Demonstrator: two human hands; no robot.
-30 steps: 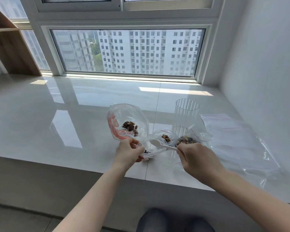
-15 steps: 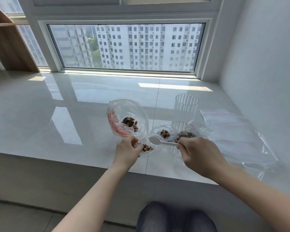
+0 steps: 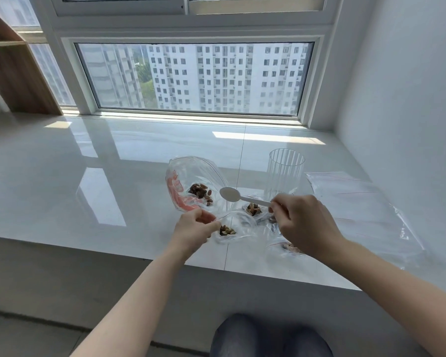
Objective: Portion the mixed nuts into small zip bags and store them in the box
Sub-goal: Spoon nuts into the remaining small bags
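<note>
A large clear bag [image 3: 195, 173] with an orange print stands open on the white sill and holds mixed nuts [image 3: 200, 191]. My left hand [image 3: 195, 230] pinches the mouth of a small zip bag [image 3: 238, 226] with a few nuts [image 3: 226, 230] at its bottom. My right hand [image 3: 303, 225] grips the handle of a white plastic spoon [image 3: 231, 194], whose empty bowl hovers beside the large bag. Another small bag with nuts [image 3: 253, 209] lies behind it, and a third [image 3: 289, 247] is partly hidden under my right wrist.
A ribbed clear plastic cup [image 3: 285, 173] stands upright behind my right hand. A stack of empty zip bags [image 3: 358, 199] lies at the right near the white wall. The sill's front edge [image 3: 113, 249] runs just below my hands. A wooden shelf [image 3: 13, 70] stands far left.
The spoon has lifted out of the small bag and swung up towards the large bag. My left hand keeps its hold on the small bag's mouth.
</note>
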